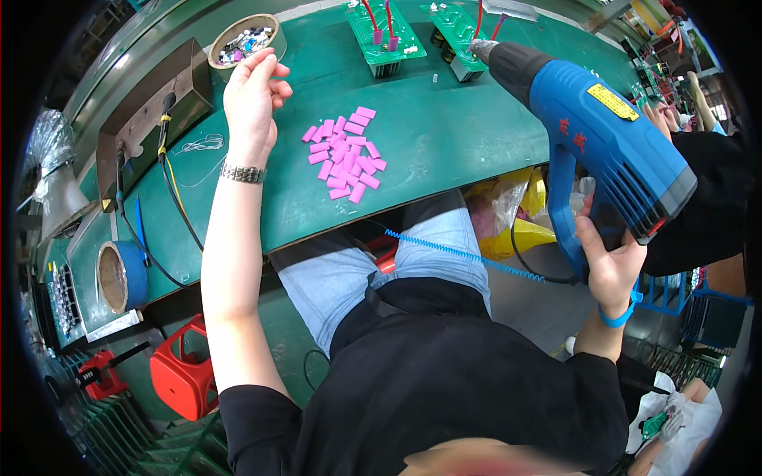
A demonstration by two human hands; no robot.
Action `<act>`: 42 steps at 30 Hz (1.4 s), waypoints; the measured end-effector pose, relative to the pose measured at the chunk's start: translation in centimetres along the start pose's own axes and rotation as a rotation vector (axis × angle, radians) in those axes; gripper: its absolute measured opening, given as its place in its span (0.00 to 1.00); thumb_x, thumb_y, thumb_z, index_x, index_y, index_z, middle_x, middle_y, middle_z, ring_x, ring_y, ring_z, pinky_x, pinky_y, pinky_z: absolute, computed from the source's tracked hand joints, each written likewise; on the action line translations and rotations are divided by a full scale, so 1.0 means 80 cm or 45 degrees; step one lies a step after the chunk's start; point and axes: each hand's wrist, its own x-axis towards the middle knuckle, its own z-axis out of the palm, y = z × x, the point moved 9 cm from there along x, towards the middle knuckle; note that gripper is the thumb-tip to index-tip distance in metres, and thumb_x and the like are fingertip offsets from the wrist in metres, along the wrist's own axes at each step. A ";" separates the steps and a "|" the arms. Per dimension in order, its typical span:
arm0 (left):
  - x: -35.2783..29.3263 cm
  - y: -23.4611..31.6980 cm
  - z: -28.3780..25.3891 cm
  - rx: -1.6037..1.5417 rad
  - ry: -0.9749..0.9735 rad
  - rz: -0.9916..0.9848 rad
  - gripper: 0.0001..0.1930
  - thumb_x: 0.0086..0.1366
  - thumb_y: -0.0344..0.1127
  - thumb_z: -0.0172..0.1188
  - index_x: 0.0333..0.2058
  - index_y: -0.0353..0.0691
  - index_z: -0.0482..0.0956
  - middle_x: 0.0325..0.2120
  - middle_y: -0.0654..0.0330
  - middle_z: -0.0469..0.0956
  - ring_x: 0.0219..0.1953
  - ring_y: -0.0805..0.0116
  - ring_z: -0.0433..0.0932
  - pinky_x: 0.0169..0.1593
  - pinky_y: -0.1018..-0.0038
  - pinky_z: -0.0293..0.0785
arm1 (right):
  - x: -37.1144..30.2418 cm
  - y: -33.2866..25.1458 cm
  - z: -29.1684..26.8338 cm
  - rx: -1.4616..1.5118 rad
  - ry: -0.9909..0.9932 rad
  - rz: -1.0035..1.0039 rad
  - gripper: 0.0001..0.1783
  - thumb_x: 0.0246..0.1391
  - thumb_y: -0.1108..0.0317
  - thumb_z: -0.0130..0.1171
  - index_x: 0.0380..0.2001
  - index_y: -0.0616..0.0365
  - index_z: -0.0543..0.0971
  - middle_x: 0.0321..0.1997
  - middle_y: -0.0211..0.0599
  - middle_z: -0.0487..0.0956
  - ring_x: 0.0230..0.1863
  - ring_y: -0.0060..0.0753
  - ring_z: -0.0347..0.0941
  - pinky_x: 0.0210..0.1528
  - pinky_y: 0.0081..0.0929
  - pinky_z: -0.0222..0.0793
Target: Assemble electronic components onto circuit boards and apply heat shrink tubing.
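Note:
My right hand (pixel 609 266) is wrapped round the handle of a blue heat gun (pixel 599 119). The gun's metal nozzle points left, close to the wires of a green circuit board (pixel 462 36) with black parts beneath it. Another green circuit board (pixel 382 36) stands to its left, with pink sleeves at the foot of its red and purple wires. Over the bench, beside a round bowl (pixel 278 51) of small parts, my left hand (pixel 252 99) is raised with fingers curled and tips pinched; I cannot make out anything in them. Pink sleeve pieces (pixel 343 155) lie in a loose pile right of my left wrist.
A metal trough (pixel 151 119) and two cabled soldering irons (pixel 165 123) sit at the left. Near the left edge stands a blue tape roll (pixel 123 276). A coiled blue cord (pixel 468 254) crosses my lap toward my right wrist. Other people work at the right.

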 end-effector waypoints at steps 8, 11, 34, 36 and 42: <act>-0.004 0.002 0.001 0.017 0.004 -0.018 0.14 0.66 0.33 0.55 0.48 0.35 0.71 0.27 0.62 0.76 0.20 0.78 0.71 0.21 0.85 0.61 | 0.018 -0.008 0.040 0.109 -0.181 -0.060 0.21 0.48 0.80 0.62 0.47 0.69 0.71 0.39 0.39 0.76 0.36 0.25 0.73 0.37 0.22 0.71; -0.005 0.003 0.001 0.008 0.017 -0.031 0.14 0.66 0.33 0.55 0.48 0.35 0.71 0.27 0.62 0.76 0.20 0.78 0.71 0.21 0.85 0.61 | 0.024 -0.006 0.051 0.159 -0.211 -0.041 0.20 0.48 0.80 0.61 0.46 0.69 0.71 0.38 0.39 0.76 0.32 0.23 0.72 0.35 0.21 0.69; -0.008 0.004 0.002 0.022 0.016 -0.020 0.13 0.66 0.33 0.53 0.47 0.35 0.71 0.27 0.62 0.77 0.19 0.79 0.72 0.21 0.85 0.62 | 0.022 -0.032 0.065 0.145 -0.210 -0.166 0.14 0.48 0.81 0.62 0.40 0.67 0.76 0.35 0.36 0.78 0.37 0.28 0.74 0.44 0.27 0.69; -0.007 0.004 0.002 0.009 0.012 -0.009 0.12 0.66 0.33 0.52 0.46 0.35 0.72 0.27 0.61 0.78 0.18 0.80 0.73 0.20 0.85 0.63 | 0.023 -0.034 0.067 0.132 -0.222 -0.194 0.14 0.48 0.81 0.62 0.40 0.67 0.76 0.35 0.36 0.78 0.37 0.28 0.74 0.44 0.27 0.69; -0.006 0.004 0.001 -0.008 0.003 -0.011 0.12 0.66 0.33 0.52 0.46 0.35 0.72 0.26 0.61 0.78 0.18 0.80 0.73 0.20 0.85 0.63 | 0.022 -0.039 0.071 0.135 -0.248 -0.233 0.13 0.48 0.82 0.61 0.39 0.66 0.76 0.35 0.35 0.78 0.37 0.27 0.74 0.43 0.25 0.69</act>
